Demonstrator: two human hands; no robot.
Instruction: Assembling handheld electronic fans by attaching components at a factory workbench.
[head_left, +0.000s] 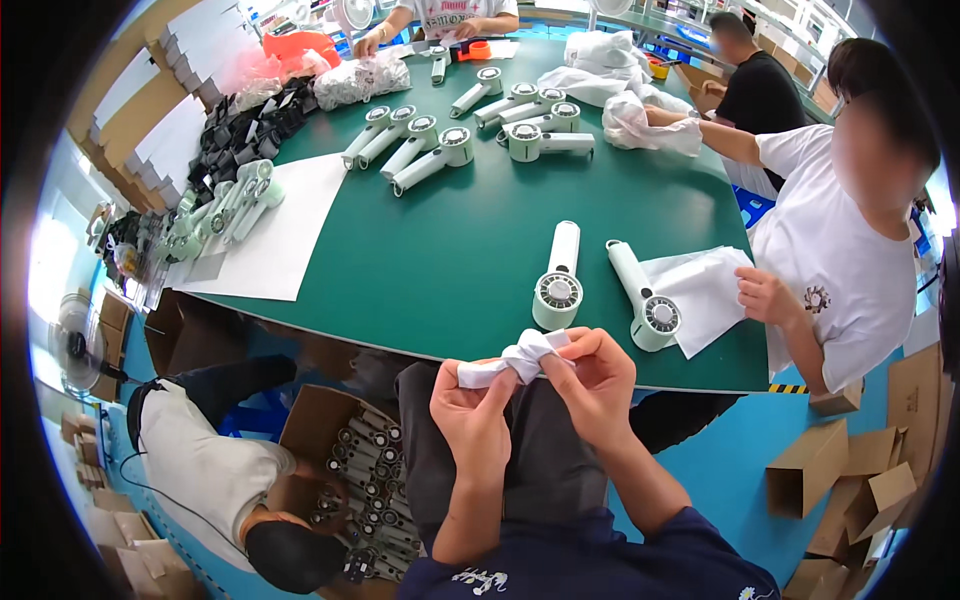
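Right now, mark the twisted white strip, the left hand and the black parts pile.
Twisted white strip (526, 354), head view: its twisted middle.
Left hand (470, 415), head view: its middle.
Black parts pile (246, 134), head view: its middle.

Head view — fisheye, head-worn; looks down and forward — left hand (470, 415), right hand (600, 385) near, green table (430, 265) beyond.

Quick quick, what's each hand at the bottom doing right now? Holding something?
Left hand: closed, pinching one end of a twisted white strip.
Right hand: closed, pinching the strip's other end.
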